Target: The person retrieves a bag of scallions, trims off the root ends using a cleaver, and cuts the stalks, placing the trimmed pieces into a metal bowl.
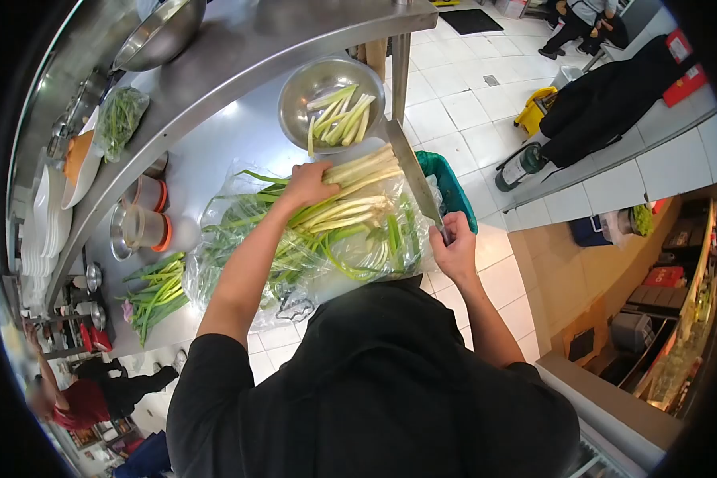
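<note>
Several green onions lie bunched on clear plastic, their pale ends toward the right. My left hand is closed on the upper stalks of the bunch. In my right hand is the handle of a large knife, whose long blade stands beside the pale ends, pointing away from me. Just beyond the bunch, a steel bowl holds cut pale stalks. More green onions lie at the left on the steel counter.
A green bin stands right of the counter. A steel shelf overhangs its far side, with a bowl, bagged greens and white dishes. Tubs sit below. A person stands at lower left.
</note>
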Demonstrator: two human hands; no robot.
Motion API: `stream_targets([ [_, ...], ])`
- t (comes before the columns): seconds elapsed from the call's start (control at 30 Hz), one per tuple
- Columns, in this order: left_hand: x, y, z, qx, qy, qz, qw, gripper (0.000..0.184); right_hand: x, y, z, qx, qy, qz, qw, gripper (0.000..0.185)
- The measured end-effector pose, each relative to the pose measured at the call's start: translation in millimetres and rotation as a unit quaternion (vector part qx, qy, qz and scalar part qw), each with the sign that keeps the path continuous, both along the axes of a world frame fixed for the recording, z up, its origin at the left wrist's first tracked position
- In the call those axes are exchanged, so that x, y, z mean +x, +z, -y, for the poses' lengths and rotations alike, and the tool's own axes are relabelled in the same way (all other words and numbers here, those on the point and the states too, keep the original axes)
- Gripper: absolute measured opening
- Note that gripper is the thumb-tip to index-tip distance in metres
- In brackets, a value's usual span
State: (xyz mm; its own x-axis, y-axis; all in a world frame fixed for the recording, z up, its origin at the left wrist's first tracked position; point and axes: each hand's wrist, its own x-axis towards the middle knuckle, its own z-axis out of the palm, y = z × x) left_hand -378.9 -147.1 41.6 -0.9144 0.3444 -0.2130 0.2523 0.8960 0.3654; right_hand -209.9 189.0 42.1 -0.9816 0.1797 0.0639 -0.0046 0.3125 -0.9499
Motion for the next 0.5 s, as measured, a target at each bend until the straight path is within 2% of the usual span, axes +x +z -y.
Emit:
stream_targets([
  [0.07,-1.3,4.2,7.5,0.111,0.027,0.029,0.993,0.059,1.2,-0.7,0.9,-0.002,-0.002,0.000,1.000,0.023],
  [0.2,-4.1,31.4,10.8,0.103,-0.002,0.084,0.991,0.052,3.9,0.7,6.2,-0.006,-0.008,0.000,1.000,0.023],
  [0.27,-5.1,36.5,14.9,0.167,0.001,0.126,0.978,0.046,4.9,4.3,9.6,-0.010,-0.011,-0.007,1.000,0.023],
  [0.37,-5.3,25.9,21.6,0.212,0.001,0.131,0.968,0.048,3.8,8.0,12.4,-0.007,-0.011,-0.014,1.000,0.023],
  [0.5,0.3,34.6,21.8,0.150,-0.044,0.087,0.984,0.053,3.9,12.4,16.2,0.033,-0.006,0.005,0.999,0.020],
])
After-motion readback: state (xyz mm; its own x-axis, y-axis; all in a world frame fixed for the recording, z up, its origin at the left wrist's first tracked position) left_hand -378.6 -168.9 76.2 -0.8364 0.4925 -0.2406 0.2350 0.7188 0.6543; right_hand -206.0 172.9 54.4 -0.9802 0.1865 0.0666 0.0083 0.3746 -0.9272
